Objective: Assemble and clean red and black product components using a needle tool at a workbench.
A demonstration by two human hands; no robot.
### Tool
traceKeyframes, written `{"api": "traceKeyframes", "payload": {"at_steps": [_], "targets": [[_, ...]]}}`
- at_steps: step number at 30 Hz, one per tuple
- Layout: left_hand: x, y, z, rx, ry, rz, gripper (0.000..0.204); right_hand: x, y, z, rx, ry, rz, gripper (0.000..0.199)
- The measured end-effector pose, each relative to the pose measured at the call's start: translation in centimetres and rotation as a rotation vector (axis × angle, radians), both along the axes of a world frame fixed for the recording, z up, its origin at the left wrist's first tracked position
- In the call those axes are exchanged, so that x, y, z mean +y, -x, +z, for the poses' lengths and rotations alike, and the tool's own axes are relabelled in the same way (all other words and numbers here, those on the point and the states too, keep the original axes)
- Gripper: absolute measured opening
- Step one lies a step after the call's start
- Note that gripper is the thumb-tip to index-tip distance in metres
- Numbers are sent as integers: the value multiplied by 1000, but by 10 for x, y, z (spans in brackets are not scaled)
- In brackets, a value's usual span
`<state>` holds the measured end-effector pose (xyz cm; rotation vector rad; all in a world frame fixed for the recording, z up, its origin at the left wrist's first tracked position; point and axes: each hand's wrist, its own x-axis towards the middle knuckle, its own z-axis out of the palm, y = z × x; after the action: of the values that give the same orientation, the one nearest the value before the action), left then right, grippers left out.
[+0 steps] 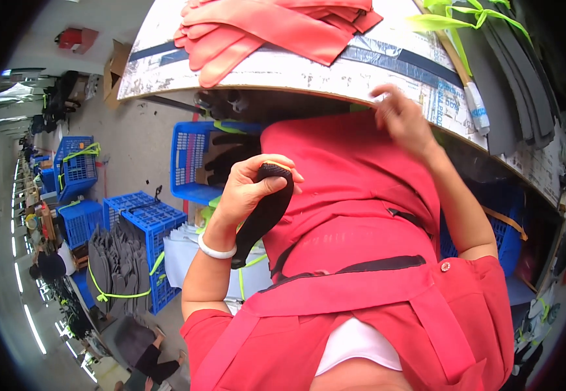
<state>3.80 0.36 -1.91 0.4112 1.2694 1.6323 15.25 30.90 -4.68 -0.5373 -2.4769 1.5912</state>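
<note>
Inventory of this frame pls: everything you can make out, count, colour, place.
Table: one, white with dark tape, top
Strips: one pile, coral, on table
Long pieces: one bundle, dark grey, yellow-green tie, table's right
Crates: at least five, blue, left side and lower right
Tied stack: one, grey, by left crates
Cardboard box: one, brown, upper left
Co-worker: one, dark clothing, lower left
Black piece: one, black, in left hand
Bracelet: one, white, left wrist
Apron: one, red, on wearer
Left hand: one, bare, centre
Right hand: one, bare, blurred, near table edge

Left hand (247, 189) in a pinching grip, right hand (405, 124) raised, loosely curled.
</note>
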Motion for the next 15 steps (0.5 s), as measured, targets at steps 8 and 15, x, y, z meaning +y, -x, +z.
{"api": "traceKeyframes", "payload": {"at_steps": [8, 15], "targets": [[1, 3, -4, 57, -35, -11, 19, -93, -3, 40, 92, -10, 396, 12], [-11, -4, -7, 14, -1, 55, 20, -105, 2, 38, 127, 11, 476, 12]]}}
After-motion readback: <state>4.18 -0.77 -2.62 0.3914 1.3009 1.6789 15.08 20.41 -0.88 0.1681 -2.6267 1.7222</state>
